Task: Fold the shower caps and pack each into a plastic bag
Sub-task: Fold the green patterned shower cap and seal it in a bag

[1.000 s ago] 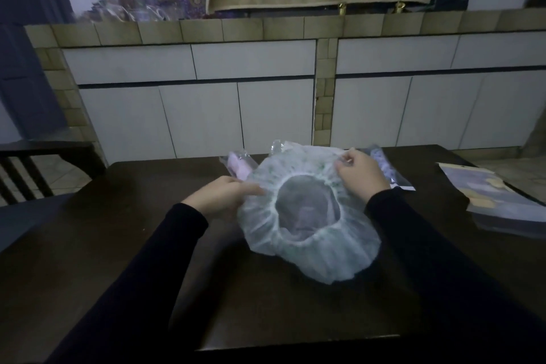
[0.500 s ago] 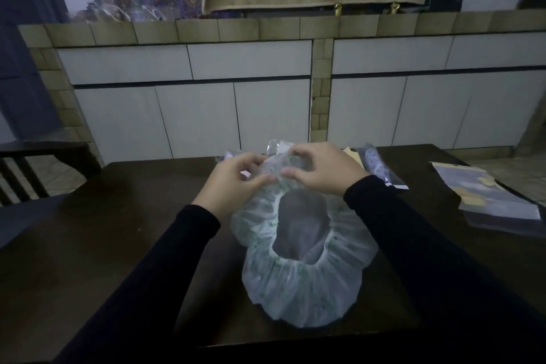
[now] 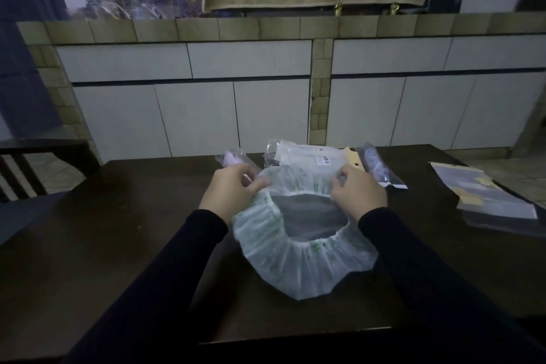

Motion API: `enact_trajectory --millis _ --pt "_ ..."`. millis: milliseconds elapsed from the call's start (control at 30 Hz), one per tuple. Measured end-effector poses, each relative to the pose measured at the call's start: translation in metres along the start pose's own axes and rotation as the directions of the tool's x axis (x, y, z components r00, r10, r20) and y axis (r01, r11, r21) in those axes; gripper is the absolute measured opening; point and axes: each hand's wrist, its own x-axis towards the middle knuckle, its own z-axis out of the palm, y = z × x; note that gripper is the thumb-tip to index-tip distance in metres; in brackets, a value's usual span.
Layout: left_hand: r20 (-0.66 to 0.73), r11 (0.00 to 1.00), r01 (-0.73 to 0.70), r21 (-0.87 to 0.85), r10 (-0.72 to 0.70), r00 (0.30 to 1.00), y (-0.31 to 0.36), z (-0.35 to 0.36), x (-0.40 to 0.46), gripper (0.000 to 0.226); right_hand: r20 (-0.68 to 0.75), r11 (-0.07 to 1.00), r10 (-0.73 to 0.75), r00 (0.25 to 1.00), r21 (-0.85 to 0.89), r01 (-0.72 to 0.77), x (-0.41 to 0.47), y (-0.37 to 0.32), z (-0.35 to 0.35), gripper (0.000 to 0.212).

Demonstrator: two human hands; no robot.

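Currently, the left hand (image 3: 233,192) and right hand (image 3: 359,192) each pinch the far rim of the shower cap (image 3: 295,257), which lies opening-up on the desk (image 3: 118,245). Behind the cap, packed plastic bags (image 3: 298,154) are partly hidden; their contents are indistinct.

Our left hand (image 3: 233,190) and right hand (image 3: 359,193), which met at the far rim of the shower cap (image 3: 298,263) half a second ago, now grip it apart, stretching its opening wide again.
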Motion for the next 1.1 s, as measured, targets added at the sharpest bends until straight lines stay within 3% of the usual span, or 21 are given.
enact_trajectory --millis 100,133,200,267,333,400,500,567,667,733,800,867,900,967,1033,1100 --pt "0.061 0.986 -0.155 -0.059 0.158 0.986 0.000 0.003 -0.001 0.024 0.141 0.954 -0.297 0.944 0.073 0.289 0.003 -0.010 -0.009 0.065" --pt "0.060 0.977 -0.193 -0.092 0.198 0.978 -0.001 0.003 -0.001 0.023 0.150 0.920 -0.391 0.908 0.057 0.387 0.005 -0.016 -0.012 0.070" --pt "0.040 0.956 -0.264 -0.131 0.271 0.962 0.001 0.001 -0.001 0.021 0.150 0.848 -0.529 0.835 0.061 0.526 0.008 -0.031 -0.016 0.056" --pt "0.015 0.939 -0.316 -0.138 0.321 0.947 0.003 0.000 -0.003 0.019 0.164 0.803 -0.592 0.789 0.206 0.560 0.010 -0.042 -0.011 0.032" --pt "0.046 0.961 -0.233 -0.147 0.241 0.969 0.009 -0.005 -0.004 0.020 0.133 0.808 -0.568 0.812 0.274 0.521 0.013 -0.048 -0.005 0.022" --pt "0.210 0.997 -0.038 -0.073 0.053 0.976 0.012 -0.013 -0.005 0.041 0.051 0.826 -0.516 0.855 0.293 0.481 0.016 -0.045 0.000 0.019" --pt "0.438 0.993 0.090 0.073 -0.113 0.892 0.009 -0.019 -0.006 0.049 -0.048 0.868 -0.413 0.910 0.283 0.409 0.018 -0.032 0.004 0.017" --pt "0.353 0.994 0.102 0.044 -0.111 0.929 0.000 -0.017 -0.003 0.050 -0.103 0.926 -0.286 0.953 0.226 0.303 0.019 -0.019 0.006 0.026" --pt "0.169 1.000 0.008 0.027 -0.012 0.985 -0.011 -0.010 0.001 0.050 -0.166 0.976 -0.138 0.976 0.147 0.163 0.019 -0.006 0.008 0.040" --pt "0.198 0.999 -0.027 0.032 0.020 0.980 -0.011 -0.006 0.001 0.049 -0.143 0.976 -0.144 0.979 0.141 0.164 0.019 -0.005 0.009 0.040" --pt "0.258 0.999 0.029 -0.021 -0.023 0.966 -0.009 -0.006 0.000 0.044 -0.084 0.950 -0.167 0.982 0.252 0.183 0.020 -0.005 0.006 0.029" --pt "0.364 0.947 0.214 -0.239 -0.117 0.924 -0.004 -0.013 -0.001 0.039 -0.062 0.936 -0.158 0.986 0.308 0.169 0.021 -0.006 0.002 0.026" --pt "0.462 0.865 0.347 -0.363 -0.157 0.873 0.001 -0.017 -0.003 0.039 -0.076 0.944 -0.138 0.987 0.290 0.154 0.022 -0.006 0.000 0.027" --pt "0.592 0.743 0.509 -0.434 -0.190 0.783 0.008 -0.023 -0.003 0.059 -0.136 0.969 -0.085 0.987 0.221 0.114 0.023 -0.006 -0.003 0.028" --pt "0.597 0.771 0.489 -0.408 -0.180 0.782 0.014 -0.019 -0.005 0.050 -0.152 0.973 -0.168 0.974 0.135 0.189 0.024 -0.006 -0.003 0.023" --pt "0.513 0.813 0.434 -0.387 -0.201 0.835 0.017 -0.013 -0.005 0.029 -0.064 0.926 -0.366 0.928 0.072 0.370 0.024 -0.008 -0.004 0.027"
